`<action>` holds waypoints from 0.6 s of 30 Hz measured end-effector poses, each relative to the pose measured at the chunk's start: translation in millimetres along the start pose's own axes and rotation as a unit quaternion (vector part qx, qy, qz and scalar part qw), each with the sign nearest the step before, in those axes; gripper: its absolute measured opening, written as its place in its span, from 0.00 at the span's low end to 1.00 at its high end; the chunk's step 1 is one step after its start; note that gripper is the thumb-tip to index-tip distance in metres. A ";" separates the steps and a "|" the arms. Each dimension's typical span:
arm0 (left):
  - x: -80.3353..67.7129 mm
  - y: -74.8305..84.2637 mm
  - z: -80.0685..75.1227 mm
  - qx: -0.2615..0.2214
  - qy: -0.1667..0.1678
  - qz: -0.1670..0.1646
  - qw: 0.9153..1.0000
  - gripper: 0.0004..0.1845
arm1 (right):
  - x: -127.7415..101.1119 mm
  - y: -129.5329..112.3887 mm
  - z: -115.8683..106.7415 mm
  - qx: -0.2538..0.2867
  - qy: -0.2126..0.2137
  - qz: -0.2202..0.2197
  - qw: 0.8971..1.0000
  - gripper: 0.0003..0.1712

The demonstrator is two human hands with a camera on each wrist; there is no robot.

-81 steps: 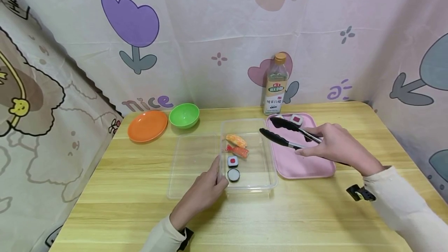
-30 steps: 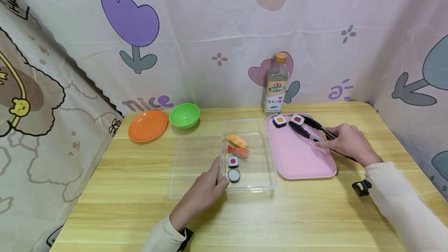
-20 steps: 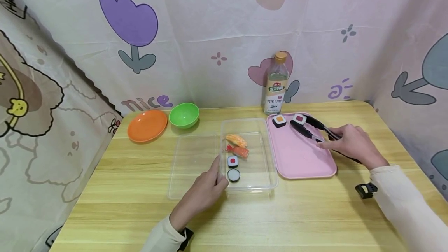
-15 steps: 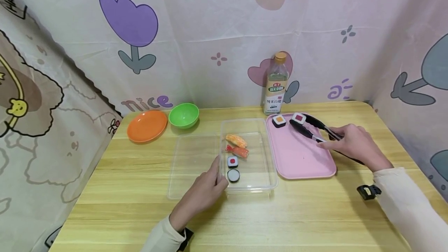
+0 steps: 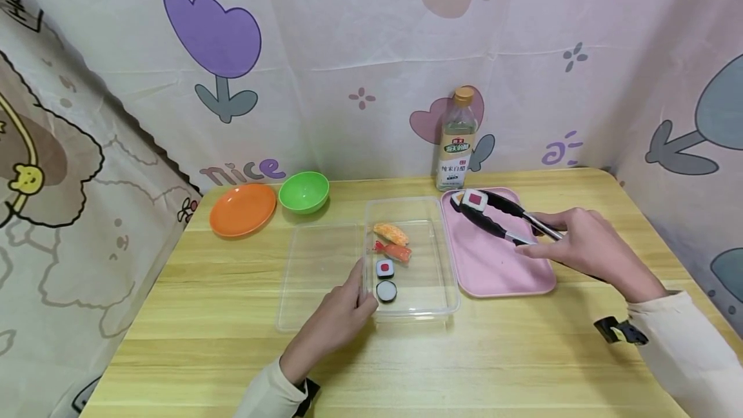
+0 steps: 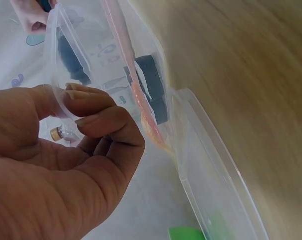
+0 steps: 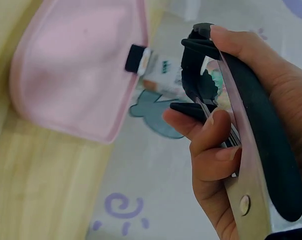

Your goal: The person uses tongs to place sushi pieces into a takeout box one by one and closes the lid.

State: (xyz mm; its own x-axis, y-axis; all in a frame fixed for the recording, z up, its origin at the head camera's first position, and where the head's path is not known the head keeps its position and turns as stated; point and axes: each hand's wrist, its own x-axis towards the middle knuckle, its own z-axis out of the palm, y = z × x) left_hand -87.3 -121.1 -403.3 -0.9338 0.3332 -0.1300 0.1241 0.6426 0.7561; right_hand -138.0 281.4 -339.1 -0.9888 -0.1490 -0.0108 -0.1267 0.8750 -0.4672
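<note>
My left hand [image 5: 336,315] pinches the near-left rim of a clear plastic container [image 5: 418,310]; the left wrist view shows thumb and fingers on that rim. Inside are toy sushi pieces: an orange-topped one [image 5: 391,233], a shrimp one [image 5: 393,251], a square roll with a red centre [image 5: 385,268] and a round white roll [image 5: 386,291]. My right hand [image 5: 586,244] grips black-tipped tongs [image 5: 483,220]. Between their tips is a square sushi roll with a dark red centre [image 5: 474,200], over the pink tray [image 5: 499,269]. It partly hides an orange-centred roll [image 5: 455,200] on that tray.
A clear lid [image 5: 322,276] lies left of the container. Behind it are an orange plate [image 5: 242,210] and a green bowl [image 5: 304,193]. A vinegar bottle [image 5: 455,147] stands at the table's back edge, close behind the tray, against a patterned cloth.
The tongs went from spread above the tray to closing around the red-centred roll, then lifted it and carried it left, across the orange-centred one. My left hand stays on the container rim.
</note>
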 end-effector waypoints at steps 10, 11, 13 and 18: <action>-0.2 -0.6 0.2 -0.006 0.001 -0.001 1.000 0.41 | -9.6 -31.8 -4.3 -0.003 -0.017 -0.036 0.999 0.54; 0.0 -0.7 0.3 -0.007 0.001 -0.001 1.000 0.41 | -10.0 -34.4 -4.4 -0.006 -0.020 -0.042 0.999 0.53; 0.2 -0.8 0.3 -0.008 0.000 0.000 1.000 0.40 | -10.6 -39.5 -4.6 -0.012 -0.025 -0.056 0.998 0.52; 0.7 -0.6 0.2 -0.009 -0.001 0.003 1.000 0.39 | -10.9 -51.0 -6.5 -0.020 -0.049 -0.083 0.995 0.49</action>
State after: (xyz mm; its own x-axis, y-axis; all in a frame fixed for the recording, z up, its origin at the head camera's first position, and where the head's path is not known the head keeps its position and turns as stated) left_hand -87.9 -121.1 -403.9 -0.9327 0.3377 -0.1266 0.1230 0.6278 0.7686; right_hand -121.2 241.4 -309.4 -0.9417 -0.3358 -0.0225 -0.2935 0.8521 -0.4334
